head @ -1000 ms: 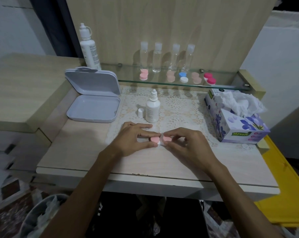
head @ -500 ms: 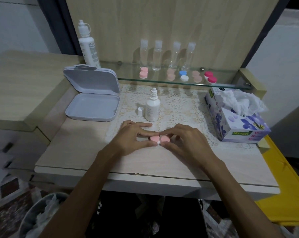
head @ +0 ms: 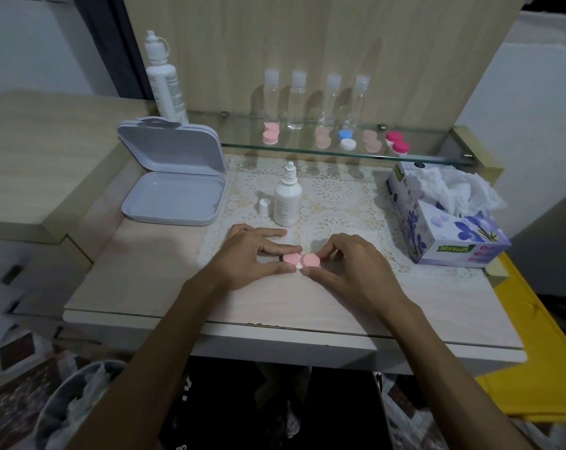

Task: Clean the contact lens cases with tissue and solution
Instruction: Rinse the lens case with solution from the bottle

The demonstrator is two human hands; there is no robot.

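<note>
The tabletop [head: 307, 306] is carrying everything. An open grey case [head: 174, 199] is lying beyond the left hand [head: 245, 254], a tissue box [head: 447, 222] beyond the right hand [head: 349, 264]. A small solution bottle [head: 287, 201] is standing just beyond the fingers [head: 276, 246]. Both hands' curled fingers are pinching the pink contact lens case [head: 301, 260] between them, low over the tabletop.

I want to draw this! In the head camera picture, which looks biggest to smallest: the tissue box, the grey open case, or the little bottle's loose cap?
1. Grey open case
2. Tissue box, close behind, so that order is unsure
3. Loose cap, clearly smallest
</note>
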